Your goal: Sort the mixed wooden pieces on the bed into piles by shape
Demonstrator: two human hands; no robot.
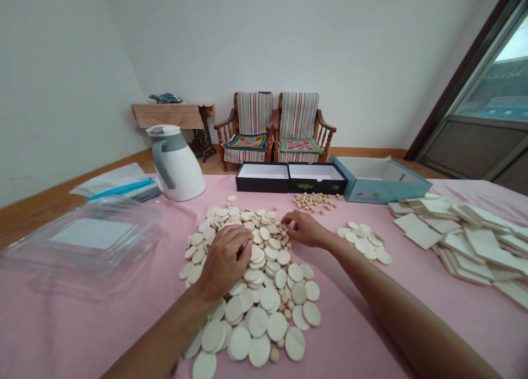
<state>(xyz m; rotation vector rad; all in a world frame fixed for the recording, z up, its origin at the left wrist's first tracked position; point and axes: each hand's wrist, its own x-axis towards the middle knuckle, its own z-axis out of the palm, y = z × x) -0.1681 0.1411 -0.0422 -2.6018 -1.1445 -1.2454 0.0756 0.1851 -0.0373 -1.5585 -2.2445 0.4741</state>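
Observation:
A heap of pale wooden discs of mixed sizes lies on a pink cloth, with small wooden beads scattered among them. My left hand rests curled on the heap, its fingertips hidden by the back of the hand. My right hand reaches in from the right, its fingertips at the heap's upper edge among the beads. Whether either hand holds a bead or disc is hidden. Beyond it lies a small cluster of loose beads, and to the right a smaller group of discs.
Thin square wooden tiles lie spread at the right. A clear plastic container sits at the left, with a white jug behind it. Open black boxes and a blue box stand along the far edge.

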